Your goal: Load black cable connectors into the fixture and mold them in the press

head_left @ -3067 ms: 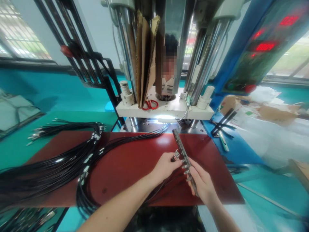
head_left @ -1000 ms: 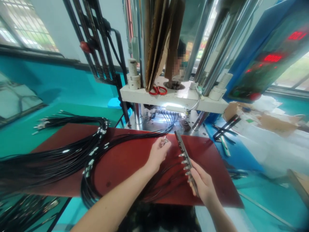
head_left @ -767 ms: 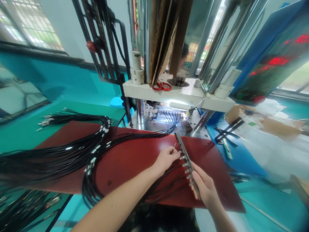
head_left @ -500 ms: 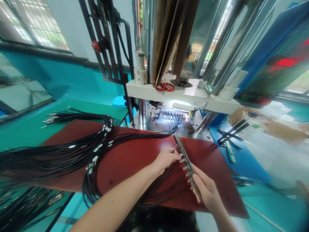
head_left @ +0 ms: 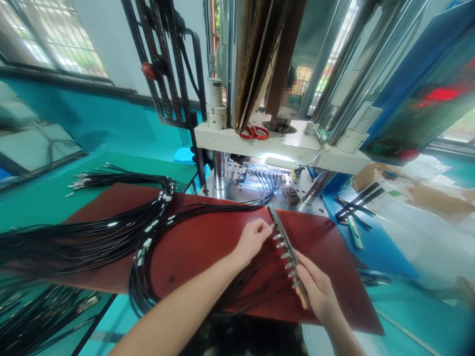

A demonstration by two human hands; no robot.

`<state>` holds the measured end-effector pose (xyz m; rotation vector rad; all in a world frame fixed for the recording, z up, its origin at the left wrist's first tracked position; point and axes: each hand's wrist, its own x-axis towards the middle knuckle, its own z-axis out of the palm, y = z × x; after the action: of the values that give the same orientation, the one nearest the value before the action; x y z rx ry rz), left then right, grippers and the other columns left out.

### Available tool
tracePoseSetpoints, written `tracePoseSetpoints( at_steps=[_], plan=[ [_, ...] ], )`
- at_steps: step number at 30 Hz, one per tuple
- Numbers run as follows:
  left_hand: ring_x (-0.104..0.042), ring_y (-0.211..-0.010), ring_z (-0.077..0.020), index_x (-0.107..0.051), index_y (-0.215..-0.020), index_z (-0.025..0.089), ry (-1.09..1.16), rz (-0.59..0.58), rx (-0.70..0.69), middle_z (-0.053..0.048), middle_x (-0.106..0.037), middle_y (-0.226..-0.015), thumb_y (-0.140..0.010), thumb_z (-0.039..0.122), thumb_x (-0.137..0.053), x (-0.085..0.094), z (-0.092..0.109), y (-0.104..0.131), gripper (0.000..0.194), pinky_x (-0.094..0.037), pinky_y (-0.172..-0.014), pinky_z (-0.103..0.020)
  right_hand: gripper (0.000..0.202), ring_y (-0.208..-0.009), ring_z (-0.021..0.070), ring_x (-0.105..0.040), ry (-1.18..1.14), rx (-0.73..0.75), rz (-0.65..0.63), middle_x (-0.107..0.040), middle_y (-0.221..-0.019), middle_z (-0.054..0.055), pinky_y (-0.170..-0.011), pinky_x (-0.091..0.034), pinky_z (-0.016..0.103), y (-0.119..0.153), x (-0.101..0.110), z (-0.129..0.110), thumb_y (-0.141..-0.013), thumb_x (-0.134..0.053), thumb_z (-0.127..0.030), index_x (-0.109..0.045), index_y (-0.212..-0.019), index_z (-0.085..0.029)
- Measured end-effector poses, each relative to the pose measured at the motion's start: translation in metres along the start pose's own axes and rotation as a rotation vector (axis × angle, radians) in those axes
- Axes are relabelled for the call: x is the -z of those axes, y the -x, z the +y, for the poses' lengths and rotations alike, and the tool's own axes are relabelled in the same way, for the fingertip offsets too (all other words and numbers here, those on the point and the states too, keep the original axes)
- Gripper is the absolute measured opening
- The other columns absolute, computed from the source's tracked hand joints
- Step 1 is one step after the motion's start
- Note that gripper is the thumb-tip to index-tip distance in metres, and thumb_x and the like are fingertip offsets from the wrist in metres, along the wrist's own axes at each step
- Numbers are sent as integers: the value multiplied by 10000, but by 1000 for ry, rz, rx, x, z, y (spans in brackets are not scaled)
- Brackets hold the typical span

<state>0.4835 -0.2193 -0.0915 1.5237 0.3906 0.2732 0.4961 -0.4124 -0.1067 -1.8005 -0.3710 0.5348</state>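
My right hand [head_left: 315, 284] grips the lower part of a long, narrow metal bar [head_left: 285, 237] tilted over the red-brown board. Several silver cable ends [head_left: 284, 256] stick out in a row from the bar's left side, their thin black cables [head_left: 256, 282] trailing left below. Near the bar's upper end, my left hand [head_left: 255, 238] is closed in a pinch on a cable end [head_left: 273, 226], whose silver tip touches or nearly touches the bar. The fingers hide most of that cable.
The red-brown board [head_left: 200, 247] lies before a press with a white plate [head_left: 274, 143]. Red-handled scissors [head_left: 254, 132] rest on that plate. Inside, a lit metal mold [head_left: 256, 175] has cables leading out. A large bundle of black cables [head_left: 148, 227] covers the left. Tweezers and a cutter [head_left: 354, 232] lie right.
My left hand has shifted slightly up along the bar, its fingers curled tighter, with the silver tip at the bar's upper slot. The right hand and bar have hardly moved.
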Motion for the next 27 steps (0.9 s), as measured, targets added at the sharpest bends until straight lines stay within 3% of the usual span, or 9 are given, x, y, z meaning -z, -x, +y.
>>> tracePoseSetpoints(
  at_steps=[4,7,16,19,23,25,27],
  plan=[
    [-278,-400,-41,-462,-534,146,80,-95,187,61,-394,-452,-614,318,-588,4,5,2,227,-167,-414,-197,561,-347,74,-428,-10,2,18,-564,-549,-10,-295,-355,172,2,0,-1,-807,-465,-491,-452,-1248,-144],
    [-271,-376,-36,-476,-522,144,100,-127,233,60,-397,-434,-587,307,-598,6,7,0,214,-143,-402,-200,560,-340,75,-420,7,6,19,-542,-505,-19,-293,-344,169,3,-1,-5,-799,-472,-490,-477,-1233,-137],
    [-253,-382,-37,-379,-453,159,44,-49,182,75,-340,-375,-569,214,-536,0,8,-3,203,-180,-418,-191,550,-335,95,-421,240,94,-113,-481,-445,-52,-349,-382,205,-1,-1,-5,-851,-379,-473,-396,-1300,-153],
    [-293,-403,-53,-397,-484,163,-46,-101,181,69,-352,-395,-608,232,-519,3,5,-8,188,-228,-442,-197,551,-325,98,-415,245,68,-122,-449,-425,-64,-330,-358,200,-3,-3,-7,-853,-365,-478,-389,-1300,-155],
    [-439,-526,-109,-491,-567,165,-481,-216,-14,10,-507,-541,-747,375,-446,19,8,-22,280,-319,-539,-241,529,-349,89,-435,222,-4,-103,-584,-606,-18,-329,-356,202,-4,-6,-13,-837,-410,-449,-380,-1289,-177],
    [-488,-666,-151,-532,-670,173,-743,-91,-186,-19,-560,-674,-797,399,-400,31,13,-30,291,-351,-634,-274,502,-453,122,-532,304,25,-102,-647,-767,27,-385,-405,219,-4,-7,-16,-827,-437,-405,-385,-1274,-183],
    [-482,-836,-187,-545,-816,179,-953,115,-332,-47,-567,-840,-822,363,-394,42,17,-39,238,-351,-744,-305,452,-586,172,-606,472,105,-79,-670,-807,43,-484,-453,250,-4,-9,-20,-830,-421,-369,-417,-1241,-181]
  ],
)
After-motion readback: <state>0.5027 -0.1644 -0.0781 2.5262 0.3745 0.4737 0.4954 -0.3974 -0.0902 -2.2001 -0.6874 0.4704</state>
